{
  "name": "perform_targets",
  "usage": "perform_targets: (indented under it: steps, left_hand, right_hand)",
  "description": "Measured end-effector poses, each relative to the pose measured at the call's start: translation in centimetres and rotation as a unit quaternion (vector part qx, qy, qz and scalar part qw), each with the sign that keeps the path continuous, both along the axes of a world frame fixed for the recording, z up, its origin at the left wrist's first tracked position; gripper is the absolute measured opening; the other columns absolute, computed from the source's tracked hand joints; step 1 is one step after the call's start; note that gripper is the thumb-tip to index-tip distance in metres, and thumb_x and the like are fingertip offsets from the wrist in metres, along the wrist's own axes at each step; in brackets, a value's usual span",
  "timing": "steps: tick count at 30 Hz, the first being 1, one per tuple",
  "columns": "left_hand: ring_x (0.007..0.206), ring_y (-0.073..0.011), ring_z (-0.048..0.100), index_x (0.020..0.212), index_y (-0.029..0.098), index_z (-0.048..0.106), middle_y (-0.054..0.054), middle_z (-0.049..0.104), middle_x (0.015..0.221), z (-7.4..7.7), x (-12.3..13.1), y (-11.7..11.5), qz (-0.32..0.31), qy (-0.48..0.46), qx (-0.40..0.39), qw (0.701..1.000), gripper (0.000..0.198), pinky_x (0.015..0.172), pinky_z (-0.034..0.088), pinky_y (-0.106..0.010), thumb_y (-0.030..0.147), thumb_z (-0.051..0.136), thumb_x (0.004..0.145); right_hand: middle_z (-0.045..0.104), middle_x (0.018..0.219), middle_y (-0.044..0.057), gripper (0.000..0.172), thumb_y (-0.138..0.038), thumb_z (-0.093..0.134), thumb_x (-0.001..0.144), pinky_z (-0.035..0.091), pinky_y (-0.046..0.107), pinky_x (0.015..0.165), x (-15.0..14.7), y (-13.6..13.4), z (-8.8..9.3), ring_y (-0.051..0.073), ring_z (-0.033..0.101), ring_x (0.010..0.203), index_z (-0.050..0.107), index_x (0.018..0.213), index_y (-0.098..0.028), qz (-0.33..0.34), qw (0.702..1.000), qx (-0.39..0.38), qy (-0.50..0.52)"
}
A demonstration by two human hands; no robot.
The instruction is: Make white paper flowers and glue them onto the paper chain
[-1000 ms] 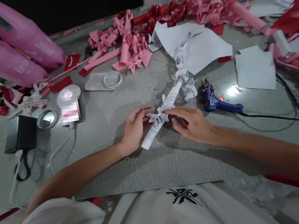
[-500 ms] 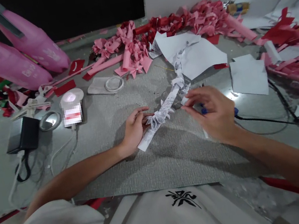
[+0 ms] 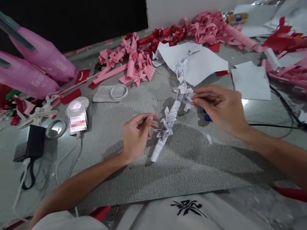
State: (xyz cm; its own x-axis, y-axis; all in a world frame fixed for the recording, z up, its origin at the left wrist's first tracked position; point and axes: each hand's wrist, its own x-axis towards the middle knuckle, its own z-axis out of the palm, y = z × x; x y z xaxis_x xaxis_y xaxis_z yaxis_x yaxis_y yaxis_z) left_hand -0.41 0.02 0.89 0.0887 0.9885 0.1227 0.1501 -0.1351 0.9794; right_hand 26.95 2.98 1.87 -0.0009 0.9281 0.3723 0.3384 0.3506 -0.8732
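Note:
A rolled white paper stick (image 3: 157, 150) with folded paper petals along it lies slantwise on the grey textured mat (image 3: 159, 181). My left hand (image 3: 137, 135) is just left of its lower part, fingers loosely bent and apart, with nothing visible in them. At the upper right of the stick, my right hand (image 3: 222, 108) pinches a folded white paper piece (image 3: 187, 96) between thumb and fingertips. Whether that piece is joined to the stick, I cannot tell. Under the right hand shows a blue object (image 3: 207, 116), mostly hidden.
Pink and red paper flowers (image 3: 138, 64) line the back. A large white sheet (image 3: 206, 60) lies beyond the stick, a smaller white sheet (image 3: 251, 84) to the right. On the left are pink bottles (image 3: 18, 71), a black adapter (image 3: 29, 141) and a tape ring (image 3: 55, 129). A black cable (image 3: 274, 125) runs right.
My left hand has come off the paper stick, which has rolled and shifted slightly. My right hand has moved its pinched paper piece up against the folded petals. The view has tilted a little.

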Motion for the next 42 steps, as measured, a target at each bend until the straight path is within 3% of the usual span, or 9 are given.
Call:
perform_targets:
  steps: [4,9,12,23,29,35,42]
  left_hand:
    - [0.072,-0.0172,0.078,0.098,0.016,0.078,-0.010,0.083,0.096,0.5,0.2,-0.2,-0.010,-0.002,0.014,1.000,0.030,0.047,0.051,-0.021,0.044,0.067,0.100]
    - [0.068,-0.0161,0.077,0.096,0.015,0.079,-0.010,0.083,0.091,0.7,0.1,-0.1,0.009,-0.025,0.030,0.999,0.026,0.049,0.051,-0.022,0.040,0.071,0.098]
    - [0.067,-0.0162,0.077,0.096,0.015,0.079,-0.009,0.083,0.091,0.7,0.1,-0.2,-0.006,-0.035,0.019,0.999,0.024,0.048,0.051,-0.021,0.038,0.071,0.098]
    - [0.063,-0.0150,0.075,0.080,0.016,0.080,-0.006,0.079,0.075,0.8,0.6,-1.1,-0.023,-0.076,-0.007,0.997,0.017,0.050,0.055,-0.021,0.032,0.086,0.085]
    - [0.070,-0.0148,0.077,0.095,0.014,0.079,-0.009,0.081,0.092,0.7,0.5,-1.0,-0.061,-0.092,0.021,0.994,0.020,0.055,0.059,-0.022,0.034,0.072,0.098]
    - [0.062,-0.0118,0.070,0.085,0.018,0.059,0.001,0.062,0.074,0.3,0.3,-0.7,-0.062,-0.148,-0.016,0.987,0.034,0.047,0.052,-0.020,0.045,0.058,0.106]
    - [0.043,-0.0069,0.053,0.072,0.020,0.045,0.007,0.039,0.059,-0.2,0.1,0.1,-0.050,-0.169,-0.054,0.983,0.051,0.036,0.036,-0.017,0.059,0.059,0.101]
  right_hand:
    - [0.082,0.100,0.003,0.018,-0.035,0.073,0.098,0.067,0.042,0.085,-0.1,-0.2,-1.0,0.023,0.081,0.087,0.076,0.115,-0.030,0.010,0.997,0.024,-0.067]
    - [0.083,0.099,0.004,0.014,-0.024,0.067,0.101,0.064,0.035,0.074,-0.7,-0.5,-2.3,0.020,0.079,0.078,0.076,0.112,-0.025,0.025,0.977,0.136,-0.162]
    - [0.083,0.103,0.005,0.019,-0.019,0.061,0.104,0.064,0.034,0.078,-1.1,-0.7,-3.4,0.019,0.080,0.084,0.075,0.116,-0.025,0.057,0.958,0.185,-0.211]
    - [0.082,0.114,0.005,0.033,-0.012,0.057,0.103,0.063,0.028,0.077,-0.8,-1.3,-5.6,0.019,0.080,0.096,0.070,0.130,-0.025,0.107,0.913,0.237,-0.314]
    - [0.081,0.117,0.007,0.039,-0.007,0.054,0.103,0.063,0.028,0.071,-1.0,-1.1,-5.5,0.019,0.080,0.097,0.059,0.138,-0.022,0.127,0.890,0.277,-0.338]
    - [0.081,0.113,0.007,0.038,-0.005,0.052,0.104,0.062,0.028,0.067,-1.2,-1.1,-5.6,0.018,0.080,0.093,0.057,0.138,-0.021,0.122,0.879,0.288,-0.361]
    - [0.081,0.117,0.007,0.035,-0.008,0.052,0.105,0.061,0.028,0.068,-1.1,-0.9,-6.1,0.018,0.080,0.095,0.058,0.137,-0.021,0.126,0.881,0.277,-0.361]
